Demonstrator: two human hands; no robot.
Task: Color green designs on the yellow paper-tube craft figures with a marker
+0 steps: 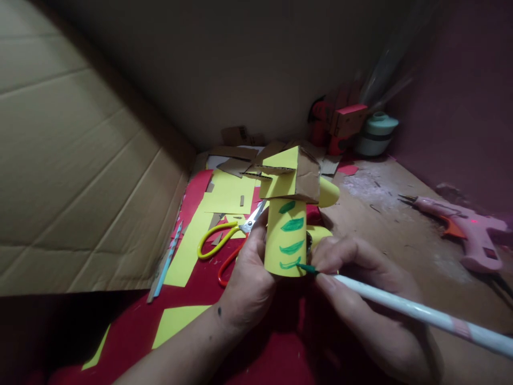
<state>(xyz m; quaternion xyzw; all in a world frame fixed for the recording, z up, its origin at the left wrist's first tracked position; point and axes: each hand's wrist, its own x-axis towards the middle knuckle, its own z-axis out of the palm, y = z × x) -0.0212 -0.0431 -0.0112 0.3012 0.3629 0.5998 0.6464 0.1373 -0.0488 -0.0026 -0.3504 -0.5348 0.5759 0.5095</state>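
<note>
My left hand (250, 278) is wrapped round the left side of a yellow paper tube model (285, 235). A yellow-faced cardboard box piece (308, 174) sits on top of it, with rounded yellow parts projecting to the right. Green leaf-shaped stripes run down the tube, the lowest only partly filled in. Pinched in my right hand (360, 289) is a white-barrelled green felt-tip pen (404, 307), its tip touching the lowest stripe. Scissors (218, 240) with one yellow and one red handle lie open just left of my left hand.
Yellow paper (230, 190), red paper and cardboard scraps lie behind. A blue striped pencil (168, 262) is near the upright cardboard panel (92, 160) at left. A pink glue gun (465, 227) lies at right. A red box-like model (348, 120) and a lidded pot (377, 133) stand behind.
</note>
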